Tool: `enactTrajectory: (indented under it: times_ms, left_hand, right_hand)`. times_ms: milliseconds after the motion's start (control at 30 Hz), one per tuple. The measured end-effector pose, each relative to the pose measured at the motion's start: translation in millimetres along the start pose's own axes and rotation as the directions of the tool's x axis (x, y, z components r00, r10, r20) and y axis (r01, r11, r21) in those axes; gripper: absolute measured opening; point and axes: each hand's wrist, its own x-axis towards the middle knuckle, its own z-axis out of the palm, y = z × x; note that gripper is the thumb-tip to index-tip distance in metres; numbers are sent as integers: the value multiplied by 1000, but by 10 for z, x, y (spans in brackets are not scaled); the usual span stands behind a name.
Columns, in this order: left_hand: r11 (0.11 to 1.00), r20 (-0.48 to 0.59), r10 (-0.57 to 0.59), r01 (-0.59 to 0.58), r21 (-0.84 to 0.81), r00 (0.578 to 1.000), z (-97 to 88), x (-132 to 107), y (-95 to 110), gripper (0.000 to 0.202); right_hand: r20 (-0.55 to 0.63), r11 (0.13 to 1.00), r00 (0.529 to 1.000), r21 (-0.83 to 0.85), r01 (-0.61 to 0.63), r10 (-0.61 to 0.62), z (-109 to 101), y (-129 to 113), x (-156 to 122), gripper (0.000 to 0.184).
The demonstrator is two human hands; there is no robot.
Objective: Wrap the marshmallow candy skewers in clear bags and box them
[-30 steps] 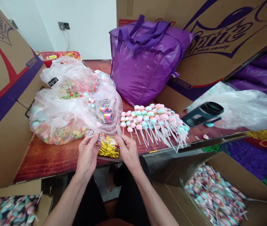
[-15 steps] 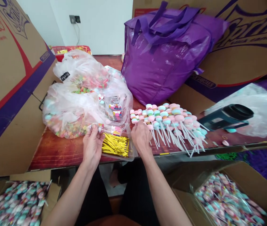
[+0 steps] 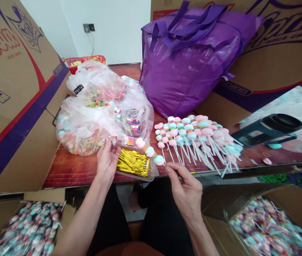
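Observation:
My right hand (image 3: 185,190) pinches the stick end of a candy skewer (image 3: 150,152) with pink and blue marshmallow pieces, its tip pointing up-left. My left hand (image 3: 107,160) is closed on a small clear printed wrapper bag (image 3: 121,140), and the skewer's top piece meets the bag's mouth. Below the two lies a clear tray of gold twist ties (image 3: 133,163) at the wooden table's (image 3: 68,170) front edge. A heap of like skewers (image 3: 196,137) lies to the right on the table.
A big clear plastic bag of loose candies (image 3: 92,113) sits left of centre; a purple tote bag (image 3: 188,60) stands behind. Cardboard boxes wall both sides. A dark handled cup (image 3: 270,128) lies at right. Open boxes of wrapped skewers (image 3: 268,227) stand on the floor, right and left.
My right hand reached into the skewer heap, took one skewer and drew it back toward me, bringing its tip to the wrapper bag in my left hand. The camera shifted slightly left.

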Motion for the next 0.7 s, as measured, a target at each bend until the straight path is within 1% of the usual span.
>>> enactTrajectory:
  times_ms: [67,167,233,333,433,533,600,700]
  left_hand:
    - [999,65,31,-34,34,997,-12,-4,-7,25]
    - [992,178,61,-80,101,982,-32,-4,-3,33]
    - [980,233,89,-127,154,968,-44,-11,-13,36]
    - [951,294,144,-215,222,945,-60,-47,-73,37]
    - [932,308,172,-256,256,936,-67,-97,-151,37]
    - [947,290,158,-228,226,944,-58,-143,-170,39]
    - [960,298,111,-181,216,948,-43,-173,-147,42]
    - [954,312,20,-112,279,950,-19,-231,-121,45]
  right_hand:
    - [44,996,996,-51,78,-76,-65,22,17,12]
    - [111,990,988,-85,114,-105,-146,53,52,13]
    - [148,994,986,-63,84,-74,-159,53,62,14]
    - [182,1000,983,-18,-10,13,-97,37,40,17]
    - [195,997,978,9,-75,72,12,32,-16,19]
    - [190,998,980,-1,-63,62,88,40,-62,19]
    - [173,999,985,-37,-4,10,114,42,-74,18]
    - [162,990,983,-90,106,-90,147,35,-70,16]
